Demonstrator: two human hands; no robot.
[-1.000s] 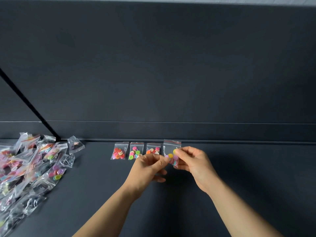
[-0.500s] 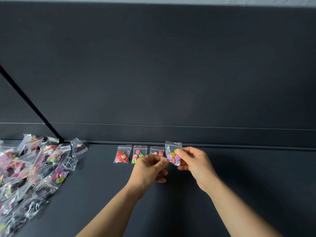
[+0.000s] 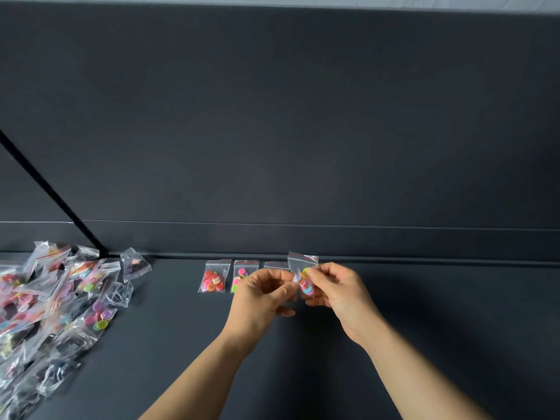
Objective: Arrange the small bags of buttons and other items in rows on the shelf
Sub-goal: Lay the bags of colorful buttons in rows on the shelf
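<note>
One broad dark grey shelf surface (image 3: 424, 344) fills the view, backed by a dark wall panel (image 3: 288, 131). A loose heap of clear plastic zip bags (image 3: 51, 304) with coloured buttons sprawls at the left. Both hands meet right of centre: the left hand (image 3: 260, 298) and right hand (image 3: 342, 294) each pinch the small clear bag of mixed-colour buttons (image 3: 304, 272), held upright above the shelf. Beside it lie three placed bags: a red-button bag (image 3: 214, 276), a pink-and-green one (image 3: 243, 272), and a third (image 3: 275, 265), mostly hidden.
</note>
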